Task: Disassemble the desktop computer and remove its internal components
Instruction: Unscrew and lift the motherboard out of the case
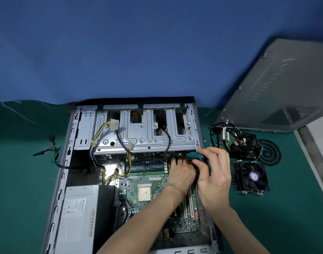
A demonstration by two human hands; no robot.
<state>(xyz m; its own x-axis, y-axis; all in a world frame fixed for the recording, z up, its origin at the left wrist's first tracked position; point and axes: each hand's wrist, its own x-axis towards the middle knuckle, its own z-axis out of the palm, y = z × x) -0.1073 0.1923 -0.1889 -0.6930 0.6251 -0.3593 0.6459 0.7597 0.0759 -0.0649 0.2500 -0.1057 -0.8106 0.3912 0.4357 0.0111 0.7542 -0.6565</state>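
Open grey metal desktop computer case [65, 171] lies flat on the green tabletop [19, 180], green motherboard [148, 182] exposed inside. We note the right hand [214, 173] curled round a teal-handled screwdriver [192, 155] just below the silver drive cage [138, 132]. Left hand [182, 174] rests on the motherboard beside it, fingertips bent down; whether it grips anything we cannot tell. Black square cooler fan [251, 176] sits right of the case

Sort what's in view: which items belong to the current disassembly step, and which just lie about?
In hand: computer case, motherboard, teal-handled tool, left hand, right hand.
Lying about: side panel, cooler fan, coiled cable, loose cables left of case.
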